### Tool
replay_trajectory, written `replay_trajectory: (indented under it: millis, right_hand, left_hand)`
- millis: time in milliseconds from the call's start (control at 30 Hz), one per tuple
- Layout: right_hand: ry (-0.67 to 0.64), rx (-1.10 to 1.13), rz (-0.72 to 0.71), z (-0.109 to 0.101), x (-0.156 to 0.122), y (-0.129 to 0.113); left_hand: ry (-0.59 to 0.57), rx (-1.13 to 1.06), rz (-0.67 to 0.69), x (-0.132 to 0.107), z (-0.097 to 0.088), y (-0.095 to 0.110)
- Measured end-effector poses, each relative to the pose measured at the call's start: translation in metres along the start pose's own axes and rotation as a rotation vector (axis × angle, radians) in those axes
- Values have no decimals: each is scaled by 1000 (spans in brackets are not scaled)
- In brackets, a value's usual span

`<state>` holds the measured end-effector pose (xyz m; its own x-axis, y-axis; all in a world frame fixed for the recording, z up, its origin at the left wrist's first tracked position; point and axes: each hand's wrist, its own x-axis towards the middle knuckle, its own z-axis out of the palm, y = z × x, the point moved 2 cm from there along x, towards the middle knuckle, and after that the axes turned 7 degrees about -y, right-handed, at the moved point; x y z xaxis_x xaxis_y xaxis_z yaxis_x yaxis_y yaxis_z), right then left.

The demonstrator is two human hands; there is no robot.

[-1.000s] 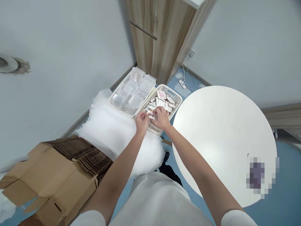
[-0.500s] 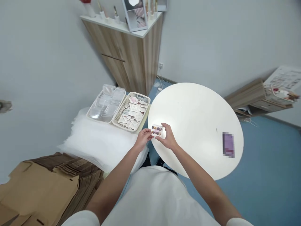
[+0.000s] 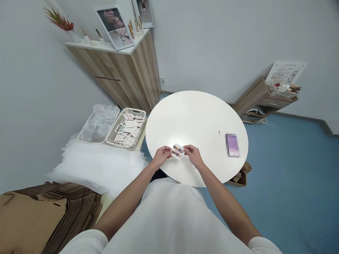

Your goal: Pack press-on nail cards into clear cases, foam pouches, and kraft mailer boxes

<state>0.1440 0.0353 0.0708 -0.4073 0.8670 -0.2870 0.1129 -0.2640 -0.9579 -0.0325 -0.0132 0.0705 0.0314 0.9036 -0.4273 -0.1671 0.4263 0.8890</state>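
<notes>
A small clear-edged set of press-on nails [image 3: 177, 151], with two rows of purple and orange ovals, is held tilted over the near part of the round white table [image 3: 201, 109]. My left hand [image 3: 161, 156] pinches its left edge between thumb and fingers. At the upper right corner, the fingertips of my right hand [image 3: 194, 155] are closed on the set. A blurred-out purple object [image 3: 232, 145] lies at the right side of the table.
Left of the table, a basket of small packets [image 3: 127, 130] stands beside a tray of clear plastic boxes [image 3: 97, 123]. White foam sheets [image 3: 97, 162] and flattened cardboard boxes [image 3: 31, 218] are stacked nearer. A wooden cabinet [image 3: 116, 77] stands behind; a low shelf [image 3: 256, 98] is at right.
The view has swung right, so the table sits further left. My hands have come over the table with the nail set, which is now tilted, and my right fingers have closed on its edge.
</notes>
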Motion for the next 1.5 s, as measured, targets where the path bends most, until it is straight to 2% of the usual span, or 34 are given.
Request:
replay_trajectory:
  millis: [100, 233, 333, 400, 467, 533, 633, 867, 1067, 1167, 1300, 1400, 1500]
  right_hand:
    - [-65, -1, 15, -6, 0, 0]
    - [-173, -69, 17, -9, 4, -7]
    - [-222, -104, 11, -10, 7, -12]
    - [-196, -83, 7, -10, 8, -13]
    - [-105, -16, 10, -11, 6, -11]
    - [-5, 67, 20, -11, 3, -7]
    - [67, 154, 34, -7, -4, 0]
    - [36, 241, 115, 5, -18, 11]
    - [-11, 236, 132, 4, -23, 14]
    - [-87, 143, 93, 0, -26, 16]
    - [-185, -178, -28, -14, -30, 11]
    - [-225, -391, -132, -22, -33, 4]
    - [-242, -489, -223, -24, -35, 0]
  left_hand:
    - [-8, 82, 25, 2, 3, 2]
    - [-100, 236, 80, 10, 2, 11]
    - [-110, 249, 111, 17, 4, 20]
    - [-35, 187, 114, 18, 5, 23]
    - [34, 104, 85, 15, 7, 20]
    - [28, 40, 28, 9, 10, 13]
    - [-11, 4, -2, 1, 15, 1]
    - [118, 9, 51, 1, 16, -6]
    - [84, 20, 107, 0, 15, -6]
    - [93, 61, 128, 2, 13, -7]
    - [80, 73, 104, 5, 10, -7]
    - [63, 75, 76, 4, 9, -6]
    - [39, 77, 55, 4, 11, -5]
